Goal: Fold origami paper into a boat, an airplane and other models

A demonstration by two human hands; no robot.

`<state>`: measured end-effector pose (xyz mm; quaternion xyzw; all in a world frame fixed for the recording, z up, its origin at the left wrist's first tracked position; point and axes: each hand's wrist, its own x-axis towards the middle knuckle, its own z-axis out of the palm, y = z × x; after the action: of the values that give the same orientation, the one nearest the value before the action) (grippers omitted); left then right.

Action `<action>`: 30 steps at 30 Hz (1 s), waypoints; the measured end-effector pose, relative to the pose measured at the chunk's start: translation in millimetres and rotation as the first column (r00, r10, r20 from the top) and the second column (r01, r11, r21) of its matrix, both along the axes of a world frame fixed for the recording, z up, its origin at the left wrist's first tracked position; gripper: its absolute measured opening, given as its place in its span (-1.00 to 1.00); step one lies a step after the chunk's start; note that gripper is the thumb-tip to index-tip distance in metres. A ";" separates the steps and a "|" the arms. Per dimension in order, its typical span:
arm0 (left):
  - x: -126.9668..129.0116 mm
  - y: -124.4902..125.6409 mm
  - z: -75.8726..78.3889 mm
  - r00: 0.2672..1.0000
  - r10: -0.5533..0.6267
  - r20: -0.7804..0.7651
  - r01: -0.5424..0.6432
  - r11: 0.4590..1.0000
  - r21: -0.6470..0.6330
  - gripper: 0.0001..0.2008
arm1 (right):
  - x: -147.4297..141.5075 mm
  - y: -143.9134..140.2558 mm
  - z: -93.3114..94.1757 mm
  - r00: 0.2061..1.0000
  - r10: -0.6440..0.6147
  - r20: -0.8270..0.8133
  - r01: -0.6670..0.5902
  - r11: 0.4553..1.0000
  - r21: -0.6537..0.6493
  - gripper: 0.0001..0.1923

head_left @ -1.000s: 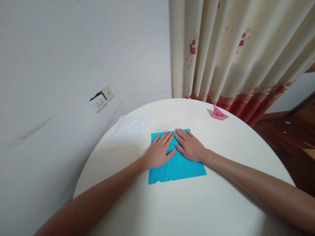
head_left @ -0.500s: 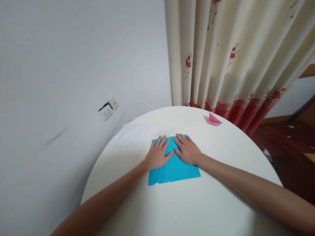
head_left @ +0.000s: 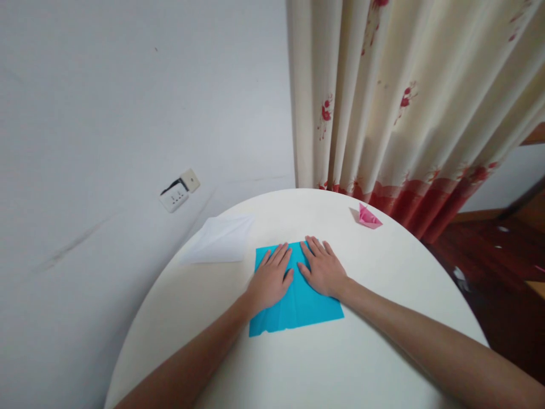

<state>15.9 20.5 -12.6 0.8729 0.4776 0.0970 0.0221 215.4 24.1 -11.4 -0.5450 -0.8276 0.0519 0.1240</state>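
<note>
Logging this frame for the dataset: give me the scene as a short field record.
surface: round white table
left hand: flat, palm down on blue paper
right hand: flat, palm down on the blue paper, beside the left hand
blue paper: lies flat, creases visible near its front edge
white paper: folded, left of the blue paper, untouched
pink paper: small folded shape near the far right rim
background: wall socket, flowered curtain
</note>
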 end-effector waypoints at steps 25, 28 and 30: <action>-9.2 -0.2 1.9 0.998 -0.010 -0.064 0.009 1.000 -0.009 -0.45 | -14.8 -4.4 -3.1 0.986 0.163 -0.023 -0.163 0.986 0.023 -0.35; -13.0 -2.8 5.3 0.997 -0.024 -0.071 0.022 1.000 -0.022 -0.45 | -8.4 0.2 -2.5 0.996 0.089 -0.001 -0.089 0.996 0.012 -0.35; -15.5 -4.3 6.5 0.996 -0.032 -0.082 0.030 0.999 -0.032 -0.46 | -5.9 1.1 -3.3 1.000 -0.001 0.009 0.001 1.000 0.010 -0.35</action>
<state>0.3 16.2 -6.1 0.8830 0.4660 0.0529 0.0172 209.5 25.2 -14.7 -0.5449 -0.8282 0.0450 0.1230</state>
